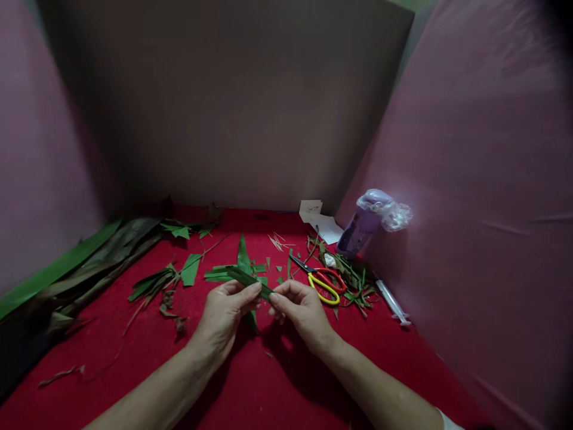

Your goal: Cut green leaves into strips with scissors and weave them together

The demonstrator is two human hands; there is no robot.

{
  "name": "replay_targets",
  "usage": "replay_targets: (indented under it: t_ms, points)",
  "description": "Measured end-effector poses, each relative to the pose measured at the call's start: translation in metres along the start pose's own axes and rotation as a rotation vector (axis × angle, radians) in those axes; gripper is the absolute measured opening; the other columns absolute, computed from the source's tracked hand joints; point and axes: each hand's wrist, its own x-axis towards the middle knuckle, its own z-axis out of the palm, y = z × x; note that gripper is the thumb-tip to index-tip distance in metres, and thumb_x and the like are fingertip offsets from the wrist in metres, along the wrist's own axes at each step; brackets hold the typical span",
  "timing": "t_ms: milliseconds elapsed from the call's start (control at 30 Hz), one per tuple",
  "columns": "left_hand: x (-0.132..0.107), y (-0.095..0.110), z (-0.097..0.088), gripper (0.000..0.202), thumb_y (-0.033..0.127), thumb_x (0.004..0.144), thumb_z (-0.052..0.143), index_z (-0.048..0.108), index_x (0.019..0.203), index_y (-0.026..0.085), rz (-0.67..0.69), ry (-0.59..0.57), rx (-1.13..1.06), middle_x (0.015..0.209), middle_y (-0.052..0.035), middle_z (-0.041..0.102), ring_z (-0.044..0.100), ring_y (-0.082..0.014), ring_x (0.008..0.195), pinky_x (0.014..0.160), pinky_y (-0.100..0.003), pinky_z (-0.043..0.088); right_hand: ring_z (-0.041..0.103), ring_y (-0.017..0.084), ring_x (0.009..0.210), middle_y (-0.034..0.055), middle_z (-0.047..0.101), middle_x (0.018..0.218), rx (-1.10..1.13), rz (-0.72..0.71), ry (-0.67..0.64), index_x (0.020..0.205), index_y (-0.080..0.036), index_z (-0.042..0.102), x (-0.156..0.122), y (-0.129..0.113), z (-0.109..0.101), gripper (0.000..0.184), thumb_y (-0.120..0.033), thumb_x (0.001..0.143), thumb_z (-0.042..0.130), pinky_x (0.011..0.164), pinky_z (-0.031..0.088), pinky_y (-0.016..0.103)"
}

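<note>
Both hands meet over the middle of the red cloth [286, 382], pinching one narrow green leaf strip. My left hand [228, 310] grips the leaf strip [244, 276] between thumb and fingers, its far end pointing up to the left. At the strip's lower right end, my right hand [302, 307] is closed with thumb and fingertips on it. Behind and below the strip lie more green leaf pieces [242, 254], partly hidden by the hands. To the right of my right hand rest scissors [322, 283] with one red and one yellow handle, blades pointing up left.
Long leaves [80, 263] lie along the left side, near a dried leafy sprig [154, 283]. Thin wooden sticks [280, 242] are scattered beyond the hands. At right are plant scraps [356, 283], a plastic-topped purple container [360, 230], a syringe [391, 298] and white papers [326, 228]. Walls enclose the space.
</note>
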Motion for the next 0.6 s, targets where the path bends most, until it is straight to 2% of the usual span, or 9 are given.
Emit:
replay_targets:
  t_ms: [300,467,600]
  points:
    - [0.0,0.002,0.002,0.02,0.02,0.05,0.08,0.069,0.063,0.01,0.012,-0.02,0.05,0.061,-0.0038,0.067,0.058,-0.0121,0.052,0.053,-0.024,0.048,0.052,0.01,0.046,-0.0031,0.059,0.052,-0.02,-0.056,0.109,0.068,-0.017,0.059,-0.003,-0.008,0.002,0.015,-0.029,0.067,0.068,0.048,0.039,0.022]
    - [0.002,0.002,-0.002,0.016,0.019,0.055,0.077,0.067,0.065,0.012,0.014,-0.077,0.042,0.062,-0.0024,0.066,0.059,-0.0125,0.054,0.057,-0.025,0.05,0.047,0.008,0.043,-0.0036,0.057,0.049,0.01,-0.03,0.15,0.067,-0.016,0.059,-0.001,-0.012,-0.002,0.011,-0.024,0.066,0.066,0.047,0.036,0.021]
    - [0.005,0.003,-0.006,0.017,0.018,0.055,0.077,0.067,0.066,0.012,0.007,-0.077,0.044,0.058,-0.0009,0.064,0.059,-0.0116,0.051,0.055,-0.023,0.049,0.043,0.007,0.04,-0.0042,0.055,0.047,0.009,-0.007,0.15,0.065,-0.016,0.058,0.001,-0.012,-0.005,0.011,-0.024,0.065,0.065,0.044,0.033,0.021]
